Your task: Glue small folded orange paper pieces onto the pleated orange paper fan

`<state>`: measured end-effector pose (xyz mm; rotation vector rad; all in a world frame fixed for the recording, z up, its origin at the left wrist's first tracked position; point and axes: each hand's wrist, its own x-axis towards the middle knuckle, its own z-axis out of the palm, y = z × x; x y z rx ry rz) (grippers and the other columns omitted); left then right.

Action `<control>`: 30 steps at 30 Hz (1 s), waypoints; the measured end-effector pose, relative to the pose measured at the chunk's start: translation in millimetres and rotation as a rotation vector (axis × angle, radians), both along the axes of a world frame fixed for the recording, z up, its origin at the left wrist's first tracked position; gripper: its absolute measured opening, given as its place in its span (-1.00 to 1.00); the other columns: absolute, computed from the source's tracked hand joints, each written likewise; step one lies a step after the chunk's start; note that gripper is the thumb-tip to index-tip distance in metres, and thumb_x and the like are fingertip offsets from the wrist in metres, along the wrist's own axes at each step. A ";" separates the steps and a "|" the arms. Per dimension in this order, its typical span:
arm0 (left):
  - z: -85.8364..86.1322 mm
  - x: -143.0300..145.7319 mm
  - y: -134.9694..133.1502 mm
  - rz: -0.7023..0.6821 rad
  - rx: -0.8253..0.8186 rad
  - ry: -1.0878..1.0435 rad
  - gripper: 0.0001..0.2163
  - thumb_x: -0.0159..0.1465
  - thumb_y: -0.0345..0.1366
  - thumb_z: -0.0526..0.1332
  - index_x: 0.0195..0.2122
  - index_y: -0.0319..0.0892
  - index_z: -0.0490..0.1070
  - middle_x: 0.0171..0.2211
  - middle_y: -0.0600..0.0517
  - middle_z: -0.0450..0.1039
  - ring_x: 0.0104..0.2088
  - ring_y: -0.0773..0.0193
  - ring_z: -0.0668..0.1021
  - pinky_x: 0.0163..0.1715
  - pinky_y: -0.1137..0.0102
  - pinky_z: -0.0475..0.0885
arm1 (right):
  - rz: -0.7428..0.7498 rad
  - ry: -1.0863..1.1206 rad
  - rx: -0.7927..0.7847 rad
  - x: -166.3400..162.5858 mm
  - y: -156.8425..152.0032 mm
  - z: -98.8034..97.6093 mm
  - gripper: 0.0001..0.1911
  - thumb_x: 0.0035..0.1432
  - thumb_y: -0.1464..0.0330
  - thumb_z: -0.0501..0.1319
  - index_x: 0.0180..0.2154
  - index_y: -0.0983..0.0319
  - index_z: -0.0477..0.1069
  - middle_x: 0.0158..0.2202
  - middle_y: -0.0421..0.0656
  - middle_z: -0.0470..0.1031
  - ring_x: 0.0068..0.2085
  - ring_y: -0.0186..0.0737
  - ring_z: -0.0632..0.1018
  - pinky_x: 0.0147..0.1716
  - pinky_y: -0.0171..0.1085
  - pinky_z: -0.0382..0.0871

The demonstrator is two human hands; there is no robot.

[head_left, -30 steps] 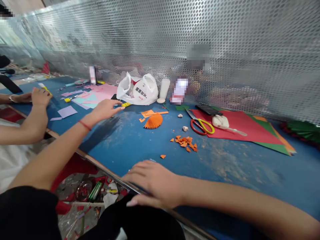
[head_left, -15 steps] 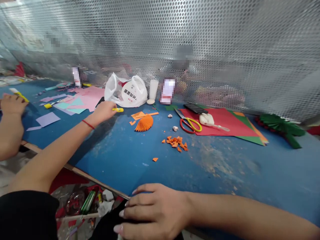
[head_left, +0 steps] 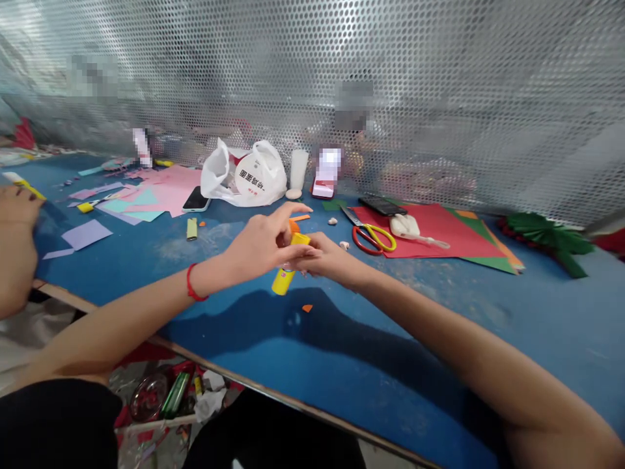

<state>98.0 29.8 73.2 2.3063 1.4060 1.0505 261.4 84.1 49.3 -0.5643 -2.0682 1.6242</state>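
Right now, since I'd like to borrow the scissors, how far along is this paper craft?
Cutting looks done: the scissors lie by the red paper, an orange scrap on the table. In hand: the left hand and right hand both have a grip on the yellow glue stick, with orange paper showing just behind it. Probably left: the gluing; no glue is visibly applied yet.

Left of the white plastic bag (head_left: 247, 177) lies a phone (head_left: 196, 198); to its right, scissors (head_left: 373, 237) rest beside red paper (head_left: 442, 240).
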 end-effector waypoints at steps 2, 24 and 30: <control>-13.6 9.4 2.6 -0.003 0.031 -0.144 -0.58 0.29 -0.03 0.23 0.04 -0.18 0.27 -0.45 0.14 0.30 -0.50 0.39 0.37 -0.43 0.48 0.29 | -0.125 0.054 -0.010 11.8 -2.1 -3.7 -0.67 -0.02 0.16 0.39 -0.47 0.23 0.35 -0.64 -0.33 0.35 -0.61 -0.40 0.36 -0.61 -0.37 0.20; -55.4 -3.7 12.6 -1.173 -1.593 -0.381 -0.49 0.09 0.23 0.29 -0.57 -0.17 0.35 -0.77 0.09 0.18 -0.78 0.35 0.29 -0.83 0.45 0.20 | -0.748 0.445 0.216 84.6 -12.1 41.3 -0.80 0.05 0.17 0.41 -0.53 0.05 0.51 -0.68 -0.27 0.43 -0.72 -0.34 0.33 -0.77 -0.28 0.15; -52.0 -7.0 17.3 -0.756 -1.014 -0.555 -0.59 0.10 0.02 0.36 -0.15 -0.16 0.49 -0.41 -0.04 0.54 -0.42 0.15 0.62 -0.35 0.28 0.55 | -0.853 0.495 0.015 105.7 15.8 64.4 -0.93 0.08 0.28 0.35 -0.44 -0.01 0.55 -0.57 -0.27 0.47 -0.54 -0.28 0.44 -0.60 -0.23 0.25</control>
